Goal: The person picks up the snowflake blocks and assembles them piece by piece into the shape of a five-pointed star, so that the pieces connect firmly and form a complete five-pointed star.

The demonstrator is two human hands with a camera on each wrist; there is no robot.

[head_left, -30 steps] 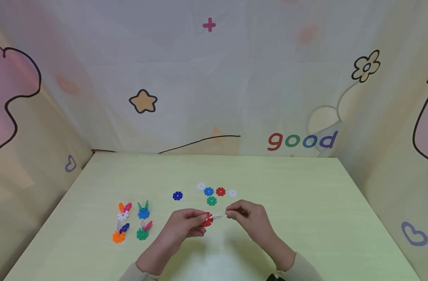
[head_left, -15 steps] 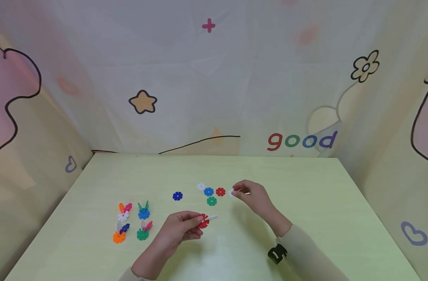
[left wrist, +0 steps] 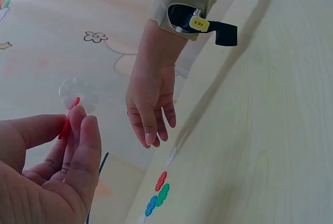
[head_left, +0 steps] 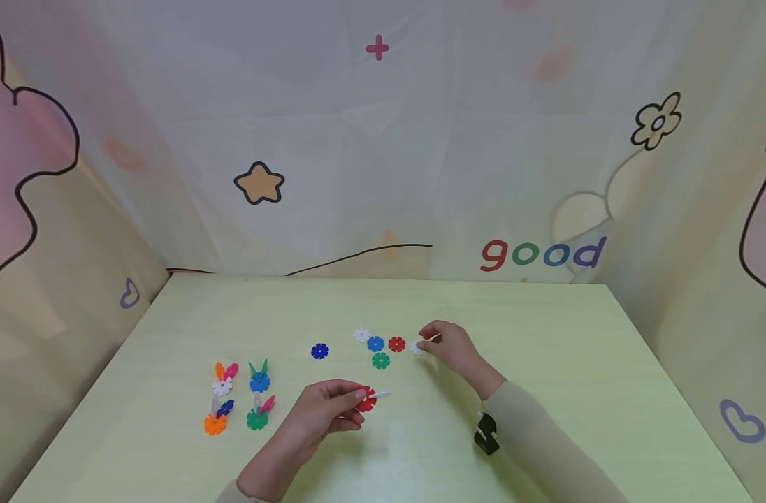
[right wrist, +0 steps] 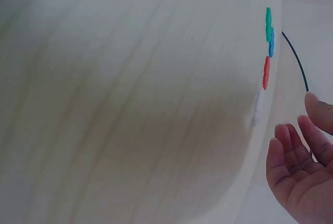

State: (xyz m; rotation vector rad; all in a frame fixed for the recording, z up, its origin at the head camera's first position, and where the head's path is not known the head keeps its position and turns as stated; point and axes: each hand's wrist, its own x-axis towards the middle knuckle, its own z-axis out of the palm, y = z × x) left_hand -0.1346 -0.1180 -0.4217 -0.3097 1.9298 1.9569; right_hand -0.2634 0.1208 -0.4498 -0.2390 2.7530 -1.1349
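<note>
Between thumb and fingers, my left hand (head_left: 323,412) pinches a red notched disc (head_left: 367,398) above the table, and a white disc (head_left: 383,395) is joined to its edge. In the left wrist view that white disc (left wrist: 78,95) stands upright from the red one (left wrist: 65,129). My right hand (head_left: 453,349) hovers at a white disc (head_left: 416,347) lying right of a red disc (head_left: 397,344). The right wrist view shows the right hand (right wrist: 304,167) with fingers loosely bent and apart, nothing between them, beside the white disc (right wrist: 257,107).
Loose discs lie mid-table: white (head_left: 361,334), light blue (head_left: 375,344), green (head_left: 380,360) and dark blue (head_left: 320,351). At the left stand several joined-disc figures, among them an orange one (head_left: 215,424) and a green one (head_left: 257,419). A printed curtain (head_left: 358,175) hangs behind the table.
My right hand has moved up and away from the joined discs to the loose white disc. The left hand has shifted slightly left and down, still pinching the red disc.
</note>
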